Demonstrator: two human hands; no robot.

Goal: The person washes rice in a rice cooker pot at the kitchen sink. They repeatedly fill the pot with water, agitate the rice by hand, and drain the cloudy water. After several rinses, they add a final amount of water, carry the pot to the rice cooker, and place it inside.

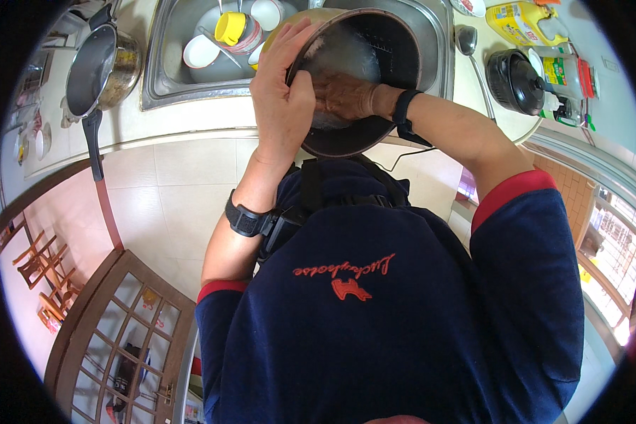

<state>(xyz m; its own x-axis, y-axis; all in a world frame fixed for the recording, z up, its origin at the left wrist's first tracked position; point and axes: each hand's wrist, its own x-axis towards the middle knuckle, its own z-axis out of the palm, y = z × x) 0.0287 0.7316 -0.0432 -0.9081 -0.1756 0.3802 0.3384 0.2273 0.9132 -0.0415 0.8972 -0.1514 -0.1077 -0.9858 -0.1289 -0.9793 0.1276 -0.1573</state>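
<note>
A dark-lined rice cooker inner pot (397, 58) is tilted towards me at the front edge of the sink, with level marks on its inner wall. My left hand (283, 87) grips its left side, thumb over the rim and fingers spread along the outer wall. My right hand (347, 95) reaches down inside the pot. Cloudy whitish water (358, 58) lies around it, and its fingertips are hidden, so whether they hold anything does not show.
The double-bowl steel sink (161, 87) holds a yellow cup (230, 28), a white bowl (201, 52) and other dishes in its left bowl. A long-handled saucepan (93, 69) stands left on the counter. Rightwards are a ladle (469, 45), a black lidded pot (514, 79) and several bottles.
</note>
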